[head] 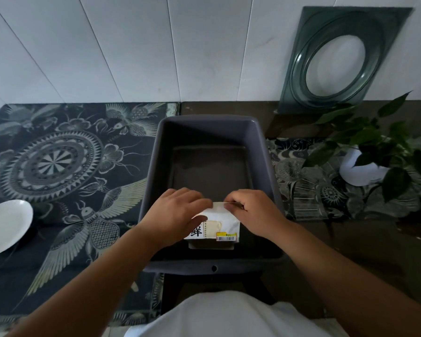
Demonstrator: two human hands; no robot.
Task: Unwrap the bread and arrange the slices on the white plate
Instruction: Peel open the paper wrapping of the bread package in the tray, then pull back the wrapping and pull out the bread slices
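Note:
A white bread package [219, 227] with a black character and a yellow barcode label is held over the near part of a dark grey tub [153, 161]. My left hand [175, 212] grips the package's top left, covering that corner. Pinching the sealed top edge on the right is my right hand [253, 210]. Both hands are closed on the wrapper. The bread itself is hidden inside. The white plate [5, 227] lies far to the left on the patterned cloth, partly cut off by the frame edge.
The tub rests on a dark stool [255, 288] in front of me. A potted plant in a white pot [357, 171] stands at the right. A grey-green glass dish [336, 62] leans against the white wall. Patterned dark cloth [71, 166] covers the left surface.

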